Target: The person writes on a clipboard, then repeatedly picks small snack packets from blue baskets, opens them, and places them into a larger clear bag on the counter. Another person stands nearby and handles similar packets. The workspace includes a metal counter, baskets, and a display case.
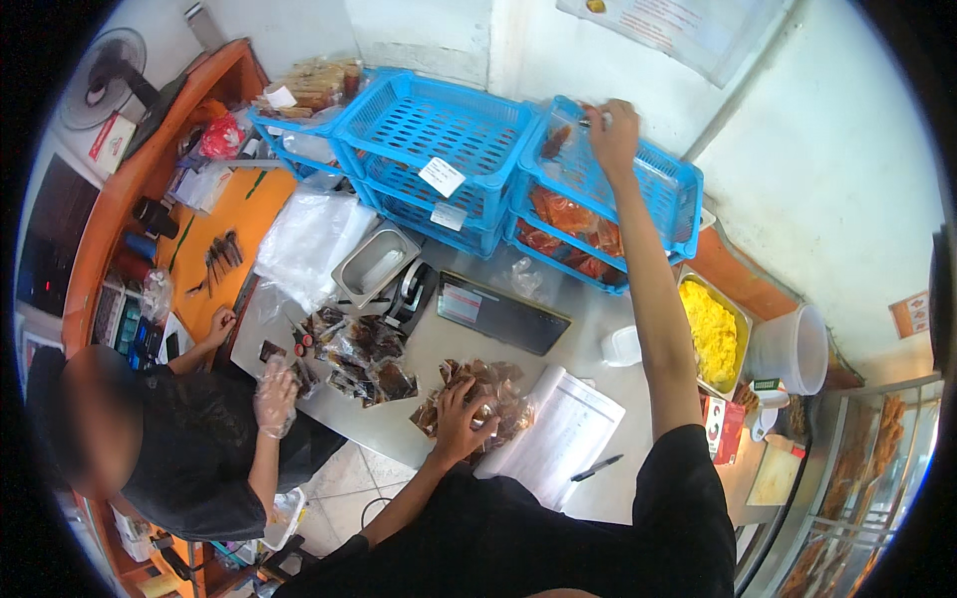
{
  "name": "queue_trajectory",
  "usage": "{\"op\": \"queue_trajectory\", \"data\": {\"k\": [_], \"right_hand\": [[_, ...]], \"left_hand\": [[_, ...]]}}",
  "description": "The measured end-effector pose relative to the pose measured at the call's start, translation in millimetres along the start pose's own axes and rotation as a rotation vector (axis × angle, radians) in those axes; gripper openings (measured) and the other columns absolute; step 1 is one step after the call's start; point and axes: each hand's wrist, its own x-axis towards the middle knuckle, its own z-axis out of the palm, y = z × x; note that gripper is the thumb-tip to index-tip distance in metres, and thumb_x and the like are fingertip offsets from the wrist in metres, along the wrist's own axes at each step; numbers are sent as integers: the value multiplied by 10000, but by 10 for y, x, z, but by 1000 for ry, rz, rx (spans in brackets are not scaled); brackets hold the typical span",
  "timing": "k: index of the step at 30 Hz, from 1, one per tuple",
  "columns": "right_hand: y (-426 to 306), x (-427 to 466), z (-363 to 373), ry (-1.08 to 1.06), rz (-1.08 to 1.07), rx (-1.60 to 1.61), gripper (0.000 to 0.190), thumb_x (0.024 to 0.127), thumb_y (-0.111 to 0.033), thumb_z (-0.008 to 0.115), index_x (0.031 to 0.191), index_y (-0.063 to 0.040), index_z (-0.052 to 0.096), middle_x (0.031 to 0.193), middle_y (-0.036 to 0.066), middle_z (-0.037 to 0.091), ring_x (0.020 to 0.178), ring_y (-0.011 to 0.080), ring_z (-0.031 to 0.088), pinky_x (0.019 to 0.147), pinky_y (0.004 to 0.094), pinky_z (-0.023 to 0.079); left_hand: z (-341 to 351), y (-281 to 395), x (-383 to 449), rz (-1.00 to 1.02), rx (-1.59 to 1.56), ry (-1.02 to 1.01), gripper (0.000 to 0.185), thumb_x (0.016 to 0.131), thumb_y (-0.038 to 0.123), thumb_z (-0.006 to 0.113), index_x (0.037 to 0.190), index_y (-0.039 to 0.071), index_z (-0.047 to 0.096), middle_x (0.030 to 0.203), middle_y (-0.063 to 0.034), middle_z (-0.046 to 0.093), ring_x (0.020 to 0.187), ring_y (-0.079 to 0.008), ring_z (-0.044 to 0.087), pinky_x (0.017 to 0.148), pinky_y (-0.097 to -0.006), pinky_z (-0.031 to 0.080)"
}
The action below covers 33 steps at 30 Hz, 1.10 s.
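Note:
My left hand (457, 424) presses onto a pile of small clear packets of brown sauce (499, 375) on the metal table, fingers curled over the nearest ones. My right arm reaches far forward, and my right hand (616, 133) is over the back of the top blue plastic basket (658, 198). Its fingers are bent; whether a packet is between them is too small to tell. Beneath that hand, a dark packet (557, 140) lies in the basket's left end. A second heap of dark sauce packets (366, 355) is left of my pile.
A co-worker's gloved hand (275, 396) is at the left heap, near red-handled scissors (300, 344). An open notebook (568, 426), a pen (598, 468) and a tablet (501, 312) lie on the table. Stacked blue baskets (441, 123) line the back; a yellow-food tray (712, 336) stands right.

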Motion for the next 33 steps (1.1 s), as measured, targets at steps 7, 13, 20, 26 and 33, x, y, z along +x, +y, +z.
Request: {"op": "queue_trajectory", "data": {"k": [7, 13, 20, 26, 33], "right_hand": [[-52, -164, 146, -222, -131, 261, 134, 782, -180, 749, 774, -70, 673, 1080, 197, 675, 1041, 413, 614, 850, 491, 508], [-271, -156, 136, -310, -170, -71, 99, 739, -144, 722, 809, -104, 664, 1000, 116, 674, 986, 361, 563, 834, 501, 463], [-293, -92, 168, -340, -101, -45, 46, 742, -99, 651, 776, -103, 620, 806, 78, 672, 913, 341, 554, 751, 475, 438], [-657, -86, -415, 32, -61, 195, 128, 795, -128, 734, 781, -62, 625, 746, 68, 659, 757, 259, 571, 677, 415, 460], [-1189, -323, -1264, -627, 406, 501, 117, 884, -105, 740, 875, -6, 679, 759, 32, 665, 708, 96, 609, 614, 262, 498]], "left_hand": [[36, 4, 28, 12, 36, 16, 410, 812, 381, 751, 1148, 156, 680, 1406, -141, 476, 1309, -365, 400, 1106, -549, 264], [72, -11, 21, 10, 28, 26, 389, 814, 365, 754, 1131, 153, 677, 1415, -140, 472, 1313, -360, 402, 1097, -548, 270], [57, -4, 6, 23, 23, 31, 409, 819, 374, 757, 1147, 146, 666, 1418, -145, 471, 1322, -360, 397, 1099, -555, 261], [-152, 111, 134, -18, -108, 136, 375, 854, 329, 736, 1153, 117, 655, 1380, -156, 500, 1297, -368, 430, 1101, -564, 262], [-763, 558, 808, -105, -535, 322, 188, 976, 130, 599, 1126, 20, 627, 1172, -150, 621, 1143, -265, 570, 1000, -349, 411]]}}
